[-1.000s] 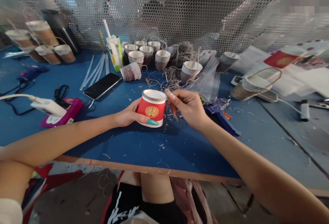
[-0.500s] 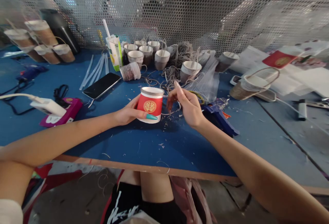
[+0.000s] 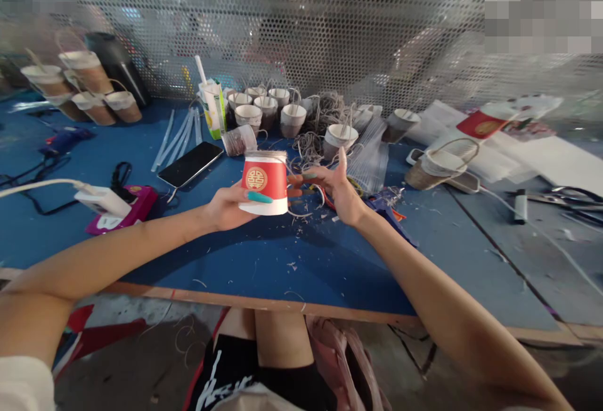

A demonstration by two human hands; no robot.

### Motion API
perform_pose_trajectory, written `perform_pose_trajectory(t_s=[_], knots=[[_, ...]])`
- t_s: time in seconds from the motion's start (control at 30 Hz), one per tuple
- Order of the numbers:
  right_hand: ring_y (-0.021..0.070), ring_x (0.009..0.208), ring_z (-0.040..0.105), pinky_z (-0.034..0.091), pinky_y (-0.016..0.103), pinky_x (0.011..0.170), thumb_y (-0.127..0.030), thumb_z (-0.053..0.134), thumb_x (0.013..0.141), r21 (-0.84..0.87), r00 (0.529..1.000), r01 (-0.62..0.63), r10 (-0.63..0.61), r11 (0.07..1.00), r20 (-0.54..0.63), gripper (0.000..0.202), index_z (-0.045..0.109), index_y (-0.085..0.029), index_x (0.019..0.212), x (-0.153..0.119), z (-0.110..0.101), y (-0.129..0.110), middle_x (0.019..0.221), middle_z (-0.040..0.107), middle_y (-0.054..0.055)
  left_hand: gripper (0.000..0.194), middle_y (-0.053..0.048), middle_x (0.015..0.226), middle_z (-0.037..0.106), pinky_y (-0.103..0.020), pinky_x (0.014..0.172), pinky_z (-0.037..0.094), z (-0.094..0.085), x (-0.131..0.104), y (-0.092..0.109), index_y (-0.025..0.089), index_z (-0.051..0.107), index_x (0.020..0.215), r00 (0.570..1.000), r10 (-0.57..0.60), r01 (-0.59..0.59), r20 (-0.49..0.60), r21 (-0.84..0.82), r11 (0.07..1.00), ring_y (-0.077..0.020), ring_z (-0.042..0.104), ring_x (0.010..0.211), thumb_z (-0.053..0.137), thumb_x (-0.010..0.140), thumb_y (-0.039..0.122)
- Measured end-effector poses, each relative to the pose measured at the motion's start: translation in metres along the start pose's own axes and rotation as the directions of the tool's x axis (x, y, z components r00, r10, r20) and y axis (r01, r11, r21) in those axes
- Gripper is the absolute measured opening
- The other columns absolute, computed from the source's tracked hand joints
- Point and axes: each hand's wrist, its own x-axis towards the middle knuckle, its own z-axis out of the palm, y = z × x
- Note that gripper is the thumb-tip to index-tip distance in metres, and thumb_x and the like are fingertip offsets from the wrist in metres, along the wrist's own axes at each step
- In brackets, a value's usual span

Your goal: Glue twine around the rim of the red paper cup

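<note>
My left hand (image 3: pixel 230 207) is wrapped round a red and white paper cup (image 3: pixel 277 177) with a round gold emblem, above the table's front half. Grey-brown cord (image 3: pixel 266 154) runs round the cup's upper edge. At the cup's right side is my right hand (image 3: pixel 346 194), with its thumb raised and its fingers spread toward the cup. The fingertips come close to the cup's side; whether they touch it I cannot tell. A loose cord end curves below those fingers. Behind the right hand lies a blue glue gun (image 3: pixel 393 221), partly hidden by the wrist.
Several cord-wrapped cups (image 3: pixel 293 120) and a cord tangle (image 3: pixel 330 109) stand at the back, beside clear glue sticks (image 3: pixel 372 153). On the left are a phone (image 3: pixel 191 164) and a purple power strip (image 3: pixel 146 207). Scissors (image 3: pixel 565 196) and a cord-wrapped basket (image 3: pixel 421 171) lie right.
The cup has tilted and turned, so its emblem sits further left and the white inside its top no longer shows. My right hand's fingers have spread and stretched toward the cup.
</note>
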Motion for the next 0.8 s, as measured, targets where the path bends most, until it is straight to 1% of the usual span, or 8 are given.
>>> perform_pose_trajectory(t_s=[0.07,0.13,0.2,0.3,0.37,0.47,0.63,0.8], knots=[[0.0233,0.095,0.068,0.049,0.044,0.098,-0.086,0.027,0.083,0.07,0.999,-0.026,0.023,0.997,0.045,0.076,0.07,-0.024,0.092,0.002,-0.006,0.001,0.094,0.072,0.006,0.062,-0.012,0.115,0.074,-0.047,0.107,0.045,-0.003,0.0,0.002,0.016,0.066,0.115,1.0,0.016,-0.016,-0.026,0.014,1.0,-0.0332,0.064,0.118,0.073,0.056,0.033],[0.0233,0.094,0.068,0.051,0.043,0.094,-0.082,0.032,0.086,0.028,0.991,-0.025,0.021,0.999,0.134,0.071,0.072,-0.024,0.096,0.005,-0.013,0.0,0.097,0.073,0.007,0.06,-0.011,0.113,0.075,-0.046,0.109,0.044,-0.007,-0.001,0.004,0.016,0.067,0.114,0.998,0.029,-0.028,-0.058,0.018,0.999,-0.0322,0.064,0.119,0.073,0.057,0.034],[0.0235,0.09,0.067,0.052,0.042,0.086,-0.075,0.043,0.088,-0.138,0.971,0.042,-0.007,0.989,0.241,0.061,0.073,-0.022,0.099,0.008,-0.021,-0.001,0.097,0.073,0.008,0.06,-0.01,0.112,0.075,-0.046,0.108,0.045,-0.01,-0.003,0.007,0.016,0.067,0.114,0.996,0.033,-0.032,-0.084,0.017,0.999,-0.0322,0.064,0.118,0.073,0.057,0.034],[0.0228,0.087,0.065,0.051,0.038,0.079,-0.055,0.064,0.086,-0.403,0.933,0.212,-0.063,0.89,0.354,0.038,0.072,-0.021,0.1,0.016,-0.029,0.004,0.097,0.074,0.009,0.067,-0.009,0.109,0.075,-0.046,0.106,0.047,-0.011,-0.006,0.012,0.018,0.065,0.121,0.993,0.029,-0.028,-0.112,0.01,1.0,-0.0319,0.066,0.113,0.076,0.056,0.034],[0.0223,0.089,0.065,0.051,0.037,0.081,-0.043,0.063,0.089,-0.507,0.917,0.287,-0.08,0.813,0.391,0.025,0.073,-0.021,0.096,0.023,-0.033,0.01,0.096,0.074,0.009,0.072,-0.009,0.108,0.075,-0.045,0.103,0.049,-0.01,-0.007,0.013,0.018,0.063,0.124,0.992,0.029,-0.029,-0.119,0.008,1.0,-0.0312,0.067,0.11,0.077,0.055,0.032],[0.0232,0.094,0.064,0.05,0.039,0.085,-0.029,0.054,0.094,-0.623,0.925,0.311,-0.077,0.718,0.373,0.02,0.073,-0.021,0.093,0.032,-0.037,0.015,0.096,0.074,0.01,0.074,-0.008,0.106,0.074,-0.043,0.099,0.051,-0.008,-0.008,0.015,0.019,0.062,0.125,0.99,0.04,-0.04,-0.133,0.005,0.999,-0.0292,0.068,0.105,0.077,0.054,0.032],[0.0289,0.097,0.058,0.047,0.045,0.088,-0.022,0.056,0.091,-0.715,0.936,0.306,-0.062,0.629,0.346,0.018,0.073,-0.02,0.088,0.046,-0.037,0.016,0.092,0.073,0.013,0.073,-0.007,0.1,0.072,-0.039,0.093,0.054,0.0,-0.009,0.022,0.018,0.061,0.121,0.985,0.059,-0.059,-0.165,0.001,0.998,-0.0264,0.069,0.097,0.078,0.052,0.033],[0.0306,0.097,0.055,0.043,0.047,0.089,-0.02,0.053,0.09,-0.78,0.955,0.278,-0.076,0.56,0.285,0.019,0.071,-0.021,0.087,0.06,-0.039,0.021,0.09,0.072,0.013,0.065,-0.007,0.093,0.07,-0.039,0.091,0.053,0.012,-0.011,0.032,0.018,0.061,0.115,0.995,0.096,-0.096,-0.01,0.029,0.995,-0.0273,0.067,0.097,0.074,0.052,0.032]])
